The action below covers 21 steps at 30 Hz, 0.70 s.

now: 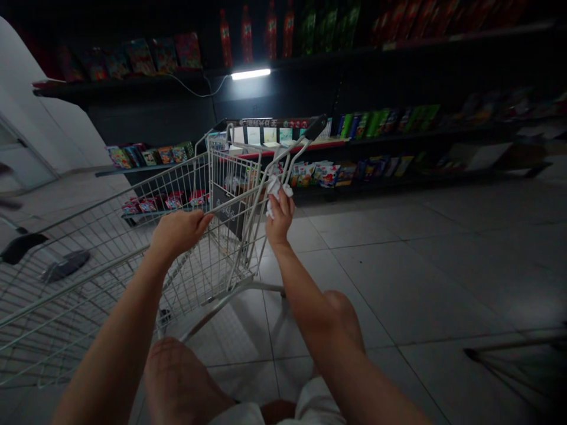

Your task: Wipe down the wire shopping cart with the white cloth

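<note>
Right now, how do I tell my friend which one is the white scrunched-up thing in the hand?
Find the silver wire shopping cart in front of the dark store shelves. Look at the person's right hand, raised by the cart. Pinched in its fingers is a crumpled white bit of paper or cloth, the only soft white thing there, while the left hand holds just the cart.

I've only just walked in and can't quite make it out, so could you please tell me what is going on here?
A person stands at a white wire shopping cart, the left hand on its top rail, the right hand clutching a crumpled white tissue or cloth by the rail. The cart is on pale floor tiles beside dark shelves of colourful packets.
</note>
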Available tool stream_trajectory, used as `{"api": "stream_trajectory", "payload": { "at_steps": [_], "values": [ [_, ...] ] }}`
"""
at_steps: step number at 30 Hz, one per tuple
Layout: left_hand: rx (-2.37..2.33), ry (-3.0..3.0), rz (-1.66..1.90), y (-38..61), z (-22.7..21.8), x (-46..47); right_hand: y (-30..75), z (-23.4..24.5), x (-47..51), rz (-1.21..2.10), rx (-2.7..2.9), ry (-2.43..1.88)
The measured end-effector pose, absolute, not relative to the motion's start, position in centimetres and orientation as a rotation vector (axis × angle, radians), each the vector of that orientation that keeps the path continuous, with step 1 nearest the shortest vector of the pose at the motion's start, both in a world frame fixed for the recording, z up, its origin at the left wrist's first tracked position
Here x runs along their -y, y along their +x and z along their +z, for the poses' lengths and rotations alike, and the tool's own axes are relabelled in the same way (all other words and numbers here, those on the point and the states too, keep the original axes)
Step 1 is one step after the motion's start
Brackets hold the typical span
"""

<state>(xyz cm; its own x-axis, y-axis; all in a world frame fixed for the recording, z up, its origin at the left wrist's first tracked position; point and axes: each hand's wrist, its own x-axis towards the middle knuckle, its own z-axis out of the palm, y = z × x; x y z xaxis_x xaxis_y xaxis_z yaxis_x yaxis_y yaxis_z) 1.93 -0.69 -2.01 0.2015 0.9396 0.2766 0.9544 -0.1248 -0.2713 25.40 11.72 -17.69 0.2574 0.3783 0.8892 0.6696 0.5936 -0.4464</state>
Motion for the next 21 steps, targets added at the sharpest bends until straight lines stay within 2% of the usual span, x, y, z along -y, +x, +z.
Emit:
{"api": "stream_trajectory", "payload": {
  "at_steps": [2,7,10,16,21],
  "values": [
    [1.773,-2.107,-0.050,2.0,-2.0,0.7,24.6,-19.8,-11.7,-0.268,1.437,-1.035],
    [1.775,-2.100,-0.065,2.3,-1.9,0.6,22.0,-28.6,-8.4,-0.153,1.620,-1.150],
    [1.761,-2.101,-0.059,2.4,-1.8,0.6,21.9,-31.4,-7.0,-0.047,1.617,-1.196],
    [1.777,-2.084,-0.059,2.3,-1.9,0.9,21.2,-37.5,-3.2,0.338,1.847,-1.188],
    [1.769,-2.105,-0.060,2.0,-1.9,1.4,21.1,-40.0,0.1,0.757,1.472,-1.118]
  ]
}}
